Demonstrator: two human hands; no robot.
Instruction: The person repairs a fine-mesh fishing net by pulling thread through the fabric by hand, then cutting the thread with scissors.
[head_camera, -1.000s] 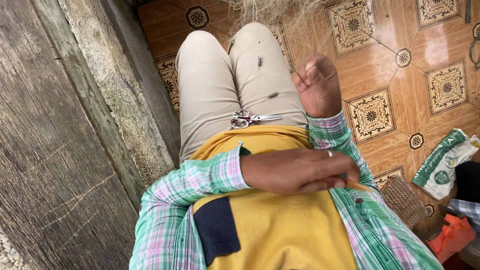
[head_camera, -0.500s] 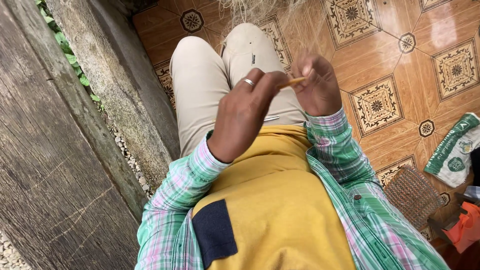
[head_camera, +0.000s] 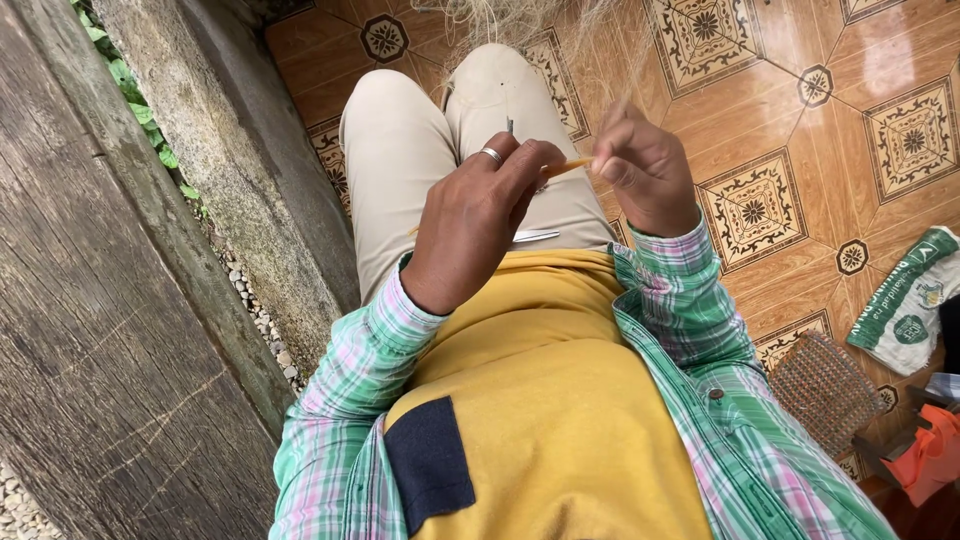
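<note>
Left hand (head_camera: 470, 215) raised over lap, fingers pinched on thin orange stick (head_camera: 568, 166) — right hand (head_camera: 645, 170) (curled) pinching pale fibres (head_camera: 610, 60).

Left hand (head_camera: 475, 215) has risen from the lap to meet the right hand (head_camera: 645, 175), uncovering the scissors (head_camera: 533, 236).

Glossy tiled floor (head_camera: 800, 150), rough weathered wooden beam (head_camera: 90, 330).
</note>
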